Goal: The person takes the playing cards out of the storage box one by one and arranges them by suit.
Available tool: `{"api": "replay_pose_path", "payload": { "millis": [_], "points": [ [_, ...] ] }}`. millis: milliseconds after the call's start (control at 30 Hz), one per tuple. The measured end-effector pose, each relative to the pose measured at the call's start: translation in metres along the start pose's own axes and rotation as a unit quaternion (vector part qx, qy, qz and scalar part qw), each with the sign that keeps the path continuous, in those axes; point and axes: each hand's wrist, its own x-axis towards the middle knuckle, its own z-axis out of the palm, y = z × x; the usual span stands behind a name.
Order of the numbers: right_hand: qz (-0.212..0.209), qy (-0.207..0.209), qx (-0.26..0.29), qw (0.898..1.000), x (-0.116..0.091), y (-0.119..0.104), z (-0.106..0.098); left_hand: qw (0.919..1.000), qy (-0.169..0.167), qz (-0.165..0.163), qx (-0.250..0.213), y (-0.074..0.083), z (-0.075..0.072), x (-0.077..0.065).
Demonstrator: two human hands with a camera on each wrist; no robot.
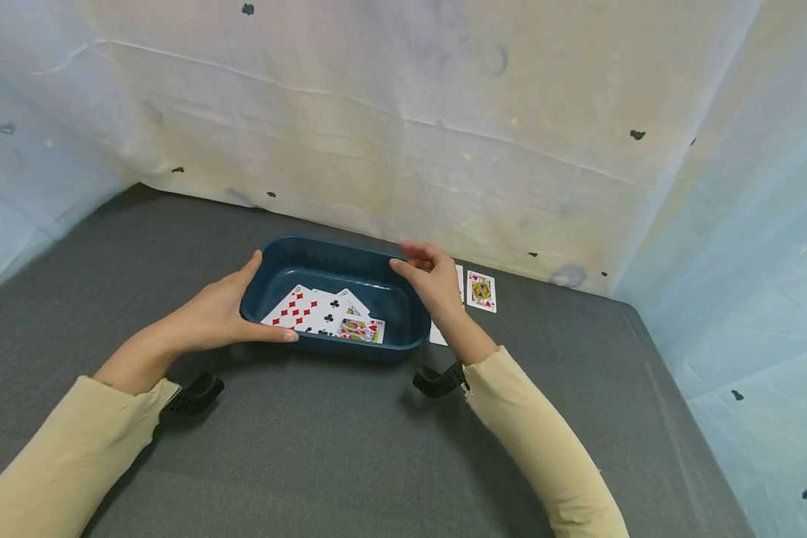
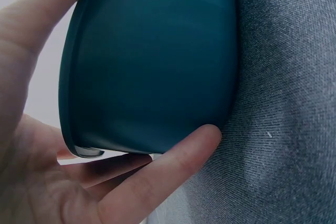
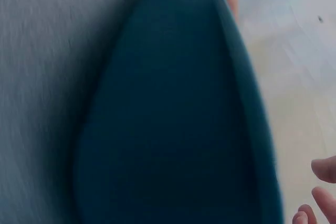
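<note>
A dark blue rectangular tub point(image 1: 309, 258) rests on the grey surface, with several playing cards face up inside, among them a diamonds card point(image 1: 294, 308) and a face card point(image 1: 363, 330). The left hand point(image 1: 215, 314) grips the tub's left end, its thumb along the front and fingers reaching round the back corner. Over the tub's right end hovers the right hand point(image 1: 437, 288), fingers loosely bent with nothing between them. In the right wrist view, the right fingertips point(image 3: 325, 169) appear apart from the tub wall point(image 3: 173, 103).
To the right of the tub lies a face card point(image 1: 481, 291). Other cards nearby are partly covered by the right hand and wrist. A pale curtain point(image 1: 376, 134) hangs along the back edge of the grey surface point(image 1: 336, 448) and at both sides.
</note>
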Motion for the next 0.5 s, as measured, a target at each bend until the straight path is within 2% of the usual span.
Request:
{"api": "replay_pose_path", "payload": {
  "millis": [267,500],
  "points": [
    [-0.009,-0.062,0.017,0.998,-0.01,-0.005,0.023,1.0,-0.003,0.002,0.001,-0.002,0.0,0.001],
    [0.004,-0.102,-0.019,0.995,-0.012,-0.002,0.033,1.0,-0.003,-0.002,0.003,-0.001,0.0,0.0]
  ]
}}
